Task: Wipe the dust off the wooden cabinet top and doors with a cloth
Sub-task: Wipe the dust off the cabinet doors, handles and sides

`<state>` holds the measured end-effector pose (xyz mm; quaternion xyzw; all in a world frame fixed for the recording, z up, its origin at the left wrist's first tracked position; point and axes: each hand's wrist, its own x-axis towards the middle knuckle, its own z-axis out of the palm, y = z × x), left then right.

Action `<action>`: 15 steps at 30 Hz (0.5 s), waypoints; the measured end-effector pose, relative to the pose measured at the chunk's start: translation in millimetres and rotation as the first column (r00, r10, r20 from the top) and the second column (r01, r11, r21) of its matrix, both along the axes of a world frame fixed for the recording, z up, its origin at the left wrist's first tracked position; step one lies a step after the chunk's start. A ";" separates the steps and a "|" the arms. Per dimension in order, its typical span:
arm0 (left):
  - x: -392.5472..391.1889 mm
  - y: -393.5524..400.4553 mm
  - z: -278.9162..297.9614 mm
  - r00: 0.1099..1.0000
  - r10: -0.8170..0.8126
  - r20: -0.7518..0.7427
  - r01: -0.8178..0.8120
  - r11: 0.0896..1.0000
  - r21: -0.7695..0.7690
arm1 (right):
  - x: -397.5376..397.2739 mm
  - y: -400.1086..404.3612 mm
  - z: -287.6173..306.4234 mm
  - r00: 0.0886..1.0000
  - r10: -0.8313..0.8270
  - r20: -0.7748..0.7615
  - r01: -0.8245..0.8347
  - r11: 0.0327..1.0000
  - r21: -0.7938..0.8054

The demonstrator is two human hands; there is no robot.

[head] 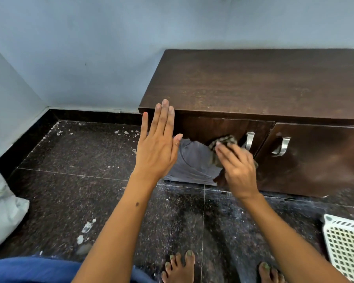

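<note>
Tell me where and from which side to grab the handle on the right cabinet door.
Grip the handle around its vertical middle bar, coming from the front. It stands off the right door, fixed at top and bottom, leaving a gap for fingers to hook behind. The left hand is free; the right hand holds the cloth.

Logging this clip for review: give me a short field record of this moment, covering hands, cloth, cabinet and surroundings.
left hand: open, fingers straight, raised near the cabinet's left corner; contact unclear
right hand: holds the patterned cloth against the left door
cabinet top: dark wood, dusty streaks
right door: shut, metal handle
grey fabric: at the left door's lower part
floor: white basket, pale bag
</note>
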<state>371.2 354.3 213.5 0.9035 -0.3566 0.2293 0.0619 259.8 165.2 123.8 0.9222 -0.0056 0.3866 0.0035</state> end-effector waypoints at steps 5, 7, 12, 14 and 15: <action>-7.3 -6.3 -7.6 1.000 -0.013 0.017 0.013 1.000 0.024 | 15.0 8.5 3.4 0.996 0.085 -0.004 -0.085 0.996 -0.020; -3.5 -6.5 -4.2 1.000 0.011 0.027 -0.011 1.000 0.007 | 8.9 5.6 -3.4 0.988 0.107 -0.114 -0.115 0.991 -0.072; 4.2 -3.0 -4.9 0.997 0.060 0.039 -0.059 0.998 -0.016 | -0.6 -6.5 0.4 0.995 0.099 0.014 -0.099 0.990 0.104; 0.0 -4.7 -9.9 0.997 0.070 0.020 -0.070 0.997 -0.019 | 11.6 0.9 6.3 0.995 0.075 0.065 -0.082 0.990 0.118; -2.6 -5.9 -12.3 0.997 0.070 0.013 -0.070 0.997 -0.019 | 17.2 7.2 6.3 0.995 0.083 0.055 -0.088 0.990 0.108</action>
